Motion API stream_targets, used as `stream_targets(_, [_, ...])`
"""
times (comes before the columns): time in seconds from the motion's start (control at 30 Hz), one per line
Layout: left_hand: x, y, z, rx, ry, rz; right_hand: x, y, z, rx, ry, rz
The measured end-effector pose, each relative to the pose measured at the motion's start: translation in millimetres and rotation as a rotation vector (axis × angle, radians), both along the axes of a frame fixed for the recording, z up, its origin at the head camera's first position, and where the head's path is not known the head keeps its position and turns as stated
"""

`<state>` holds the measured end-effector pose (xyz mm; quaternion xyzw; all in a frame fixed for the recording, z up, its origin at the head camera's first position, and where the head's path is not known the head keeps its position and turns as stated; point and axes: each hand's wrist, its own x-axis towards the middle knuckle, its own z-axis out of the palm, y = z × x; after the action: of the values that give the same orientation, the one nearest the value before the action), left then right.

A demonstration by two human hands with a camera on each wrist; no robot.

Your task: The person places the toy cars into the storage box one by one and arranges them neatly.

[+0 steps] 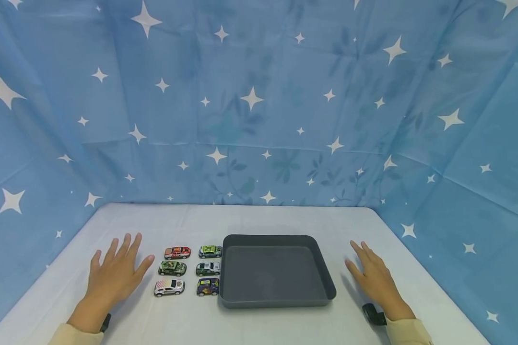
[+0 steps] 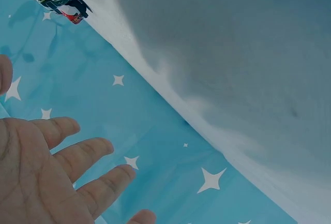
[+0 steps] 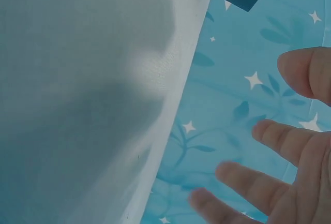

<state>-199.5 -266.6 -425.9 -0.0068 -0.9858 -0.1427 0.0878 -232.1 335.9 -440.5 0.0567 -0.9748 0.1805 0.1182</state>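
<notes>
My left hand [image 1: 114,278] is held over the left side of the table with its fingers spread and nothing in it. Just to its right stand toy cars in two columns: a red car [image 1: 177,252], a green camouflage car [image 1: 172,268] and a white car [image 1: 169,287] are nearest. Beyond them are a lime-green car [image 1: 210,251], a green-and-white car [image 1: 208,269] and a dark purple car [image 1: 208,286], close against a grey tray [image 1: 276,303]. Right of the tray, my right hand [image 1: 374,279] hovers with fingers extended, holding nothing.
A white cloth covers the table [image 1: 168,326]. Blue star-patterned curtains [image 1: 259,120] rise behind it and along both sides. The tray has a low raised rim, and a dark strap [image 1: 373,315] sits at my right wrist.
</notes>
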Motion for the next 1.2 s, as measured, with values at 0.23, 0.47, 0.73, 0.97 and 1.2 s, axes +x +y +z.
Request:
stream_targets(0.23, [-0.5, -0.9, 0.9, -0.013, 0.003, -0.006, -4.0, -5, 3.5, -0.053, 0.000, 0.068])
stream_targets(0.47, [-0.4, -5.1, -0.9, -0.010, -0.023, -0.039, -11.3, -11, 5.9, -0.171, -0.015, 0.242])
stream_targets(0.73, [-7.8, -8.9, -2.0, 0.024, -0.032, -0.172, -22.5, -9, 11.4, -0.293, -0.133, 0.470])
stream_targets(0.97, [-20.7, -13.2, 4.4, 0.130, -0.113, -0.275, -32.7, -11, 12.3, -0.359, -0.187, 0.521])
stream_targets(1.2, [-36.7, -10.2, 4.1, 0.250, -0.126, -0.328, -42.3, -11, 5.8, -0.455, -0.202, 0.574])
